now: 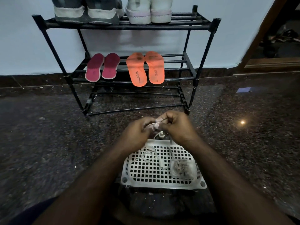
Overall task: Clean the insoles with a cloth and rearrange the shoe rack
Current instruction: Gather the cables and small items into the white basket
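Observation:
A black shoe rack [201,26] stands against the wall. On its middle shelf lie two maroon insoles [102,67] at the left and two orange insoles [146,69] at the right. Grey shoes [87,12] and white shoes [148,12] sit on the top shelf. In front of the rack, my left hand [138,132] and my right hand [177,127] meet above a white perforated basket [162,181]. Both pinch a small white piece of lace or cloth [155,125] between them. A white lace [151,155] trails down into the basket.
A small clear container [182,168] with greyish contents sits in the basket's right side. The floor is dark speckled stone [48,143]. A blue scrap [243,89] lies on the floor at the right. A wooden door frame [259,46] rises at the far right.

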`<action>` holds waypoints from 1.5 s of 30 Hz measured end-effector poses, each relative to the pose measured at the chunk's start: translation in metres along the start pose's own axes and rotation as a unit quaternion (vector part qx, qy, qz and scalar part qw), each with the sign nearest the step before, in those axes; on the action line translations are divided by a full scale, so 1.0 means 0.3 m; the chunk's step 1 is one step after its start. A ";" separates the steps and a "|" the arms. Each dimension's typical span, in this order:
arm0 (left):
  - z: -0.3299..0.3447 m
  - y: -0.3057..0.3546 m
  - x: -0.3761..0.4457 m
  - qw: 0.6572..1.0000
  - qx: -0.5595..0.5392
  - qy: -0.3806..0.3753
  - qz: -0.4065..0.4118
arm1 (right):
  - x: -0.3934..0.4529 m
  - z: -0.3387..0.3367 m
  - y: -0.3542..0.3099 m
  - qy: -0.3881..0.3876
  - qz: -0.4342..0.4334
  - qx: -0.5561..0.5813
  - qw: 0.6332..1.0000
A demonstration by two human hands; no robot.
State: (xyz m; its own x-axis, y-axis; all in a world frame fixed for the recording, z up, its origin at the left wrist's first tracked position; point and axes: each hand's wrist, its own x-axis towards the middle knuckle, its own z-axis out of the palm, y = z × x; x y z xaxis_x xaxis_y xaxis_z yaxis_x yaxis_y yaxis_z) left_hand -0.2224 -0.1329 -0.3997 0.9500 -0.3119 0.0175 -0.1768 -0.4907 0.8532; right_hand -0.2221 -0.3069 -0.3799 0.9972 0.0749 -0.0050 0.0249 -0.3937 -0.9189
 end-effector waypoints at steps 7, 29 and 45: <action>-0.075 -0.048 0.013 0.990 0.067 0.092 -0.086 | 0.011 -0.042 0.017 -0.034 0.029 -0.015 0.999; -0.105 -0.037 0.031 0.982 0.062 0.125 -0.125 | 0.025 -0.061 0.046 -0.043 0.067 0.011 0.997; -0.079 -0.028 0.024 0.993 0.013 0.095 -0.063 | 0.001 -0.052 0.027 -0.192 0.148 0.068 0.968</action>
State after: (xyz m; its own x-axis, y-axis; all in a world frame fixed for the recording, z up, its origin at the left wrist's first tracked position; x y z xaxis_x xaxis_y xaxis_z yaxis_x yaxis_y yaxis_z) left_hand -0.2079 -0.1117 -0.3944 0.9959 -0.0897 0.0114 -0.0580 -0.5371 0.8415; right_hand -0.2205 -0.3244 -0.3812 0.8585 0.3229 -0.3984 -0.2937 -0.3274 -0.8981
